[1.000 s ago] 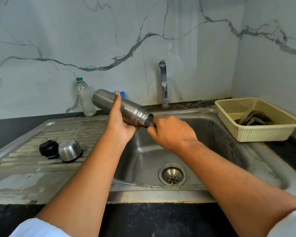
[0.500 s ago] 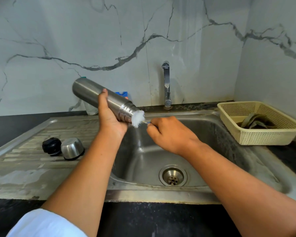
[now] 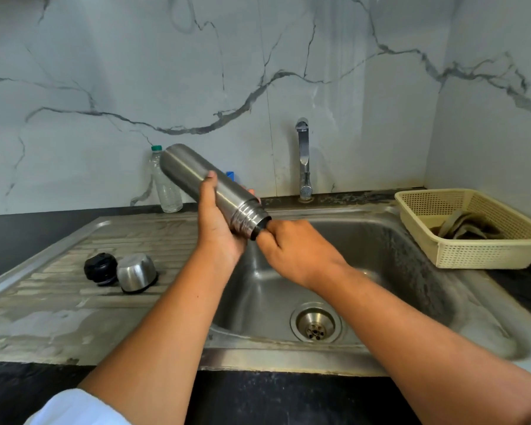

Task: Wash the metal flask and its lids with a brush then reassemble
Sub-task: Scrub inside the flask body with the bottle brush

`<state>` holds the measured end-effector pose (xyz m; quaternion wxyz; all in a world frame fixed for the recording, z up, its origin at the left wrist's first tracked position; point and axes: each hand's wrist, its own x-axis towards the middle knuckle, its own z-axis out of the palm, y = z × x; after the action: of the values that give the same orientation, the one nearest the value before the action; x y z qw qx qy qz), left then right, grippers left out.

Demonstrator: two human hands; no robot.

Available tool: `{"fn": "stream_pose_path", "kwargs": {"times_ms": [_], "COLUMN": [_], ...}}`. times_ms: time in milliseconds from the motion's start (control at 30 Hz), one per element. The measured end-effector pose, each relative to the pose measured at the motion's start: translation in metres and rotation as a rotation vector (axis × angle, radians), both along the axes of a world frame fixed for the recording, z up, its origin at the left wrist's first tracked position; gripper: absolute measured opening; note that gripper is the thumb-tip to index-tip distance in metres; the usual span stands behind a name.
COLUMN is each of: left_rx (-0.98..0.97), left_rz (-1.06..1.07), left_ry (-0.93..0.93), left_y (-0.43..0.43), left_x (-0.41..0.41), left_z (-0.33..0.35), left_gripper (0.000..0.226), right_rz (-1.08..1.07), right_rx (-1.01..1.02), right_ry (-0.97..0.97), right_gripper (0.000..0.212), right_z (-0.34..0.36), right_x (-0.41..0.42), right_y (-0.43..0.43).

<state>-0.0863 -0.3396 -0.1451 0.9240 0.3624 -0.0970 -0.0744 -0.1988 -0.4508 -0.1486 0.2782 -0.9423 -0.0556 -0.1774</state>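
The metal flask (image 3: pixel 196 176) is held tilted over the sink's left edge, its open threaded mouth pointing down to the right. My left hand (image 3: pixel 216 223) grips it around the lower body. My right hand (image 3: pixel 292 248) is closed right at the flask's mouth, on the brush handle; the brush head is hidden inside the flask. On the draining board lie the black inner lid (image 3: pixel 100 268) and, touching it on the right, the steel cup lid (image 3: pixel 137 273), mouth down.
The steel sink basin (image 3: pixel 380 256) with its drain (image 3: pixel 315 326) lies below my hands. A tap (image 3: pixel 303 157) stands at the back wall. A clear plastic bottle (image 3: pixel 165 185) stands behind the flask. A cream basket (image 3: pixel 472 250) holding cloths sits at the right.
Half a second ago the white bristles were out at the flask's mouth; now the brush is pushed back inside and my right hand is against the mouth. The flask has shifted a little to the right.
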Motion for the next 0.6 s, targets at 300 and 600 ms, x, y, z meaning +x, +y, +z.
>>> {"fn": "stream_pose_path", "kwargs": {"times_ms": [300, 600], "left_rx": [-0.009, 0.424], "left_rz": [-0.013, 0.029], "left_ry": [0.017, 0.141], "left_y": [0.008, -0.015], "left_x": [0.002, -0.001], "left_z": [0.005, -0.004], "left_gripper": [0.060, 0.067], "right_rz": [0.001, -0.350], "right_rx": [-0.022, -0.244], "right_ry": [0.011, -0.094], "right_gripper": [0.035, 0.035], "right_z": [0.002, -0.009], "right_x": [-0.001, 0.002], "right_y": [-0.003, -0.026]}}
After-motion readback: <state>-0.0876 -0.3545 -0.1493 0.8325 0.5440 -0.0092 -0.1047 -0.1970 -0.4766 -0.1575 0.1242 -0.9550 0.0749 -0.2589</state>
